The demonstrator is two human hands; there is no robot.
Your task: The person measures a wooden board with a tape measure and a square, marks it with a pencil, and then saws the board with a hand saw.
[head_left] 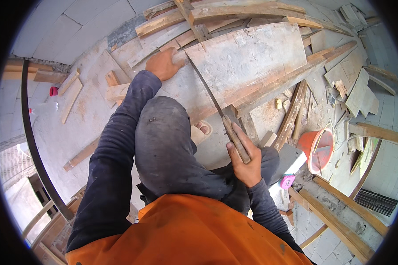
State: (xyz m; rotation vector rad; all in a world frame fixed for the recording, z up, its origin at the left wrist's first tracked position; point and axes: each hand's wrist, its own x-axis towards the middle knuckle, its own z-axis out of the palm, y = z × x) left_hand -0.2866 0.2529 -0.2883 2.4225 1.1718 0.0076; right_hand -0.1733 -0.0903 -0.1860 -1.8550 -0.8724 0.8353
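Note:
My right hand [246,162] is wrapped round the wooden handle of a saw [208,90]. Its long, narrow blade slants up and left across a pale, worn board [256,51], crossing it near the board's left end. Close to the blade's far end, my left hand [162,65] grips the board's far left edge, its fingertips partly hidden. My bent left knee [161,119] is over the near left part of the board. Under the board's near side runs a long wooden beam [274,90].
Several timbers [239,12] lie piled behind the board. An orange bucket [316,150] stands at the right, with a pink tape measure [287,181] on a pale block [292,161] beside my right forearm. Wood offcuts [73,99] and a clear bottle [46,107] lie at the left.

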